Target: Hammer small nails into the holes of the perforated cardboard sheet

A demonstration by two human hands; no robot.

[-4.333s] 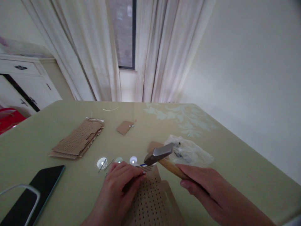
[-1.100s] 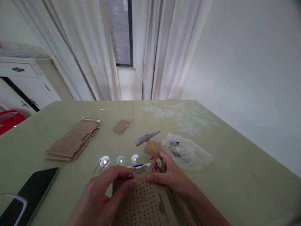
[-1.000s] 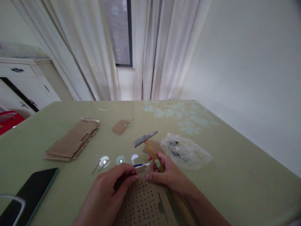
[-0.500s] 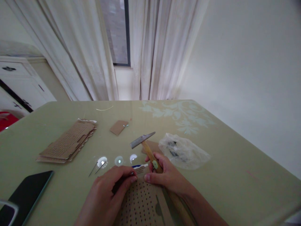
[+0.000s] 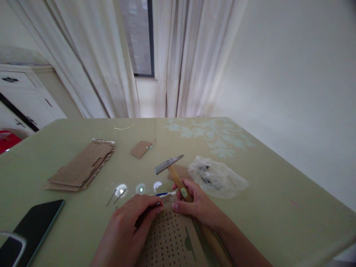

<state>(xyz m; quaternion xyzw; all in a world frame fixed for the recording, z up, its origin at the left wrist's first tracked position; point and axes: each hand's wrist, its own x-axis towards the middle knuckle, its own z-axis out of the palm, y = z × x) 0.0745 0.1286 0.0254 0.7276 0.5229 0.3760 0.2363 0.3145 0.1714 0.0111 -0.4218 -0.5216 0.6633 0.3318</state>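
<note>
A brown perforated cardboard sheet (image 5: 172, 241) lies flat at the near edge of the green table (image 5: 278, 193). My left hand (image 5: 130, 230) rests on its far left corner with fingertips pinched on something I cannot make out. My right hand (image 5: 198, 205) is wrapped round the wooden handle of a hammer (image 5: 174, 172) close to the head, and its fingertips touch the sheet's far edge. The grey hammer head points up and away, above the table.
A stack of perforated cardboard (image 5: 80, 167) lies at the left, and a small cardboard scrap (image 5: 140, 149) further back. A clear plastic bag (image 5: 217, 178) holding small dark parts sits right of the hammer. Two thin nails (image 5: 115, 196) lie near the left hand. A dark phone (image 5: 30, 226) is at the near left.
Since 4.3 s ago my right hand slid up the hammer handle towards the head, and the head swung from over the sheet to upright. Over the last second both hands have barely moved.
</note>
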